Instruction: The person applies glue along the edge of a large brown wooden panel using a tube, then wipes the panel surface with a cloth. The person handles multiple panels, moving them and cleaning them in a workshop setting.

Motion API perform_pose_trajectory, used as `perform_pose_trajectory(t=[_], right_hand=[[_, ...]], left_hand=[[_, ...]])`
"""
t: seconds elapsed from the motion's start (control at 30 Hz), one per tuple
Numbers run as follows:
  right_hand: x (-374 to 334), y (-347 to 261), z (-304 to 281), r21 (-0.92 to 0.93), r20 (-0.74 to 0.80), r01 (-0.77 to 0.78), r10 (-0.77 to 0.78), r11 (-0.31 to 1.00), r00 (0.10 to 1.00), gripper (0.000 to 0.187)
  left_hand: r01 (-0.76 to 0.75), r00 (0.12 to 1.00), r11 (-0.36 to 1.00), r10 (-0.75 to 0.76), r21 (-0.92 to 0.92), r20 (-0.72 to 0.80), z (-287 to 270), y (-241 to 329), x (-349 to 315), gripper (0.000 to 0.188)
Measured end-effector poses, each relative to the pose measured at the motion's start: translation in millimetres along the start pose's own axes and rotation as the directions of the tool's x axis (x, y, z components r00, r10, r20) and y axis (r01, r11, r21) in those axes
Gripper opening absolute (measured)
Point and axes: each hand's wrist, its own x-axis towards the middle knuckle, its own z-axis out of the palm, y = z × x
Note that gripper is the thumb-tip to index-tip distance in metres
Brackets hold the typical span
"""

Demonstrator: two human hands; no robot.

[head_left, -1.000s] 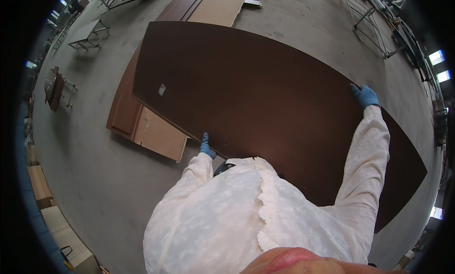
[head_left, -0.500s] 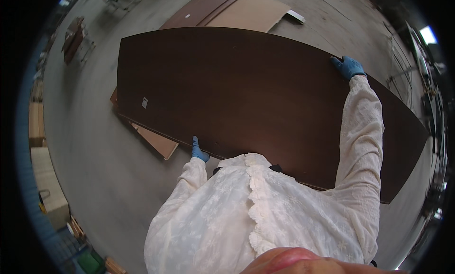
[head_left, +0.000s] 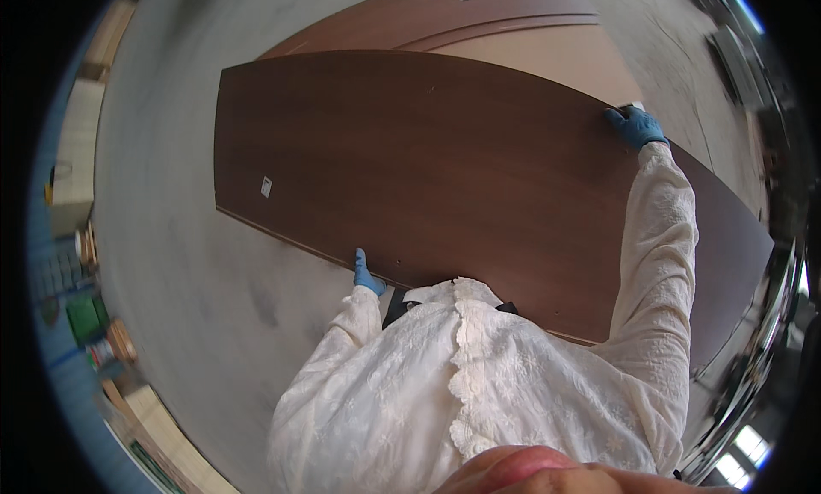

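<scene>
A large dark brown wood panel [head_left: 445, 160], with a small white label [head_left: 266, 187] near its left end, spans the view in front of my body. My left hand [head_left: 368, 273], in a blue glove, grips its near edge, the thumb lying on the upper face and the fingers hidden beneath. My right hand [head_left: 637, 127], also gloved in blue, is closed over the far edge towards the right. Both arms wear white sleeves, the right one stretched out across the panel. The near edge runs close against my white top.
Beyond the far edge lie reddish-brown panels [head_left: 505, 0] and a light tan board [head_left: 547, 53], partly covered by my panel. Grey floor [head_left: 171, 169] extends on the left. Along the left rim are pale boards [head_left: 75, 143] and a green bin [head_left: 85, 316]. Metal racking [head_left: 757, 383] lines the right.
My view and the panel have turned together; the stacked boards beyond now sit further right. The tan piece seen under the panel's left end is out of sight. Both hands keep their grip.
</scene>
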Motion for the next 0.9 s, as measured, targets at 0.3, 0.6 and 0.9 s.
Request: perform_pose_trajectory(t=[0.3,0.6,0.9], right_hand=[[214,-134,67,-0.200,0.336,0.144,-0.070,0.969,0.939,0.070],[356,-266,122,-0.195,0.416,0.368,-0.263,0.909,0.871,0.066],[457,-349,188,-0.130,0.435,0.470,-0.376,0.873,0.818,0.062]], left_hand=[[0.020,0.993,0.962,-0.051,-0.271,-0.108,13,33,25,0.098],[-0.005,0.990,0.911,-0.054,-0.413,-0.131,31,45,58,0.092],[-0.100,0.973,0.858,-0.022,-0.504,-0.230,78,60,85,0.083]])
